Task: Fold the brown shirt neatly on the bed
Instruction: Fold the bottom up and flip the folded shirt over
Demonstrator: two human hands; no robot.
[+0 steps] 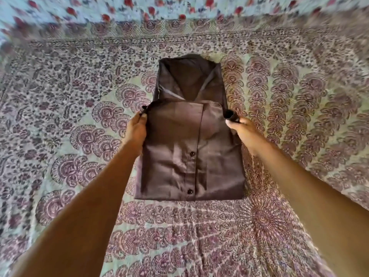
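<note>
The brown shirt (189,140) lies in the middle of the bed as a narrow strip, its sides folded in. Its near part is doubled over towards the far end, button placket up with two dark buttons showing. My left hand (136,129) pinches the left corner of that doubled-over flap. At the right corner my right hand (240,127) grips the cloth, which is bunched into a small roll. The flap's edge is held a little above the far part of the shirt, where the folded sleeves form a V.
The bedspread (79,116) is pale green with purple paisley print and covers the whole view. A blue cloth with red flowers (139,9) runs along the far edge of the bed.
</note>
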